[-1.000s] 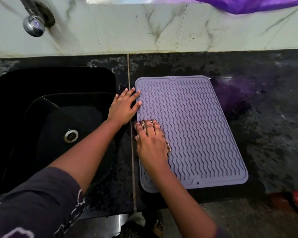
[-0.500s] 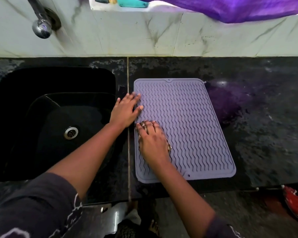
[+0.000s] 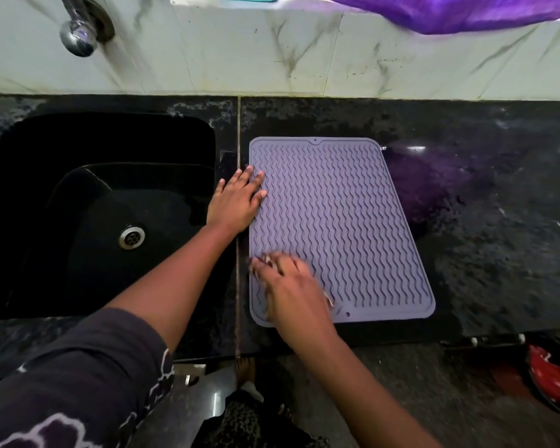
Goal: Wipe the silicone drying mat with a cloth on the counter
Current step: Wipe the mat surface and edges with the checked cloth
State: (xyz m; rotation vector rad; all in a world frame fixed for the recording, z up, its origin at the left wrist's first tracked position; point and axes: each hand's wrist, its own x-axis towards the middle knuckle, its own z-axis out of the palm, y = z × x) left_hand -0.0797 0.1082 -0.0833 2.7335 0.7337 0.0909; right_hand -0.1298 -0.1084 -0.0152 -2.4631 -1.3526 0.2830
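on the mat [image 3: 337, 221], the right hand [image 3: 291, 292] has slid toward the person.

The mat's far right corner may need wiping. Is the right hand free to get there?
Probably yes: the right hand is at the near left of the mat, whose surface beyond lies bare.

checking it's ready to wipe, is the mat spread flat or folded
Spread flat: the drying mat lies unfolded on the counter, no visible edge lifted, left hand resting on its left edge.
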